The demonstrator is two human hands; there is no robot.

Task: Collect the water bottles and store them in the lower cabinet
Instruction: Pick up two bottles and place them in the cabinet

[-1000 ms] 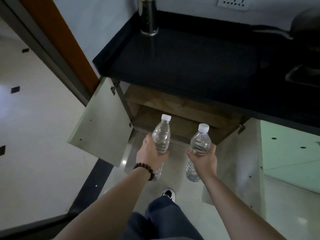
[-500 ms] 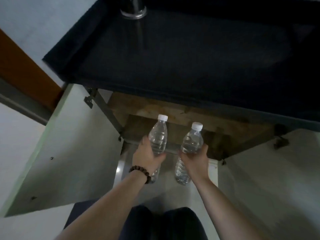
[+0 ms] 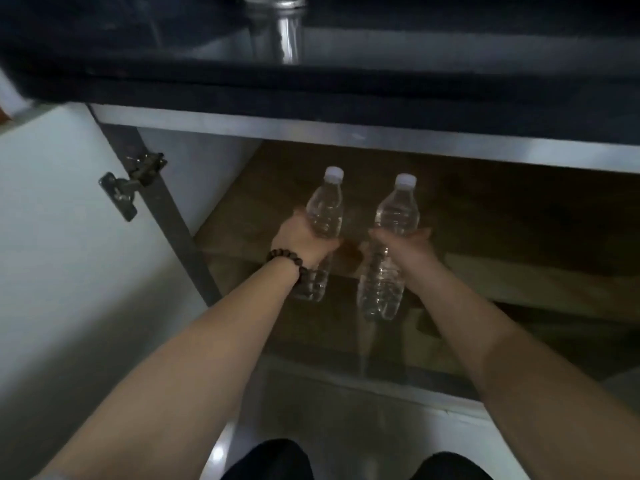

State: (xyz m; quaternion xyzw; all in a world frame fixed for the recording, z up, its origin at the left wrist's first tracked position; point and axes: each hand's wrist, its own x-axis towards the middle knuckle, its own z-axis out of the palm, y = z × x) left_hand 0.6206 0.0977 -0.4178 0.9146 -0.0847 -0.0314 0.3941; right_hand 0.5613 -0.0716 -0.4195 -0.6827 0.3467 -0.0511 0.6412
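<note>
Head view: my left hand squeezes one clear plastic white-capped bottle, my right hand another, both above the brown wooden cabinet shelf. Set down tilted, I think they could tip and roll.

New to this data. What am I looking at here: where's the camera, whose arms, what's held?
There is no robot here. The one view comes from a wide-angle camera worn on a person's head, looking forward and down, so both bare arms reach in from the bottom.

The left hand, with a bead bracelet on its wrist, grips one clear water bottle. The right hand grips a second bottle. Both have white caps and stand roughly upright, apart from each other.

They are held at the opening of the lower cabinet, whose wooden inside shows. Its left door hangs open. Above is a dark countertop carrying a shiny metal cylinder. Whether the bottles touch a shelf, I cannot tell.
</note>
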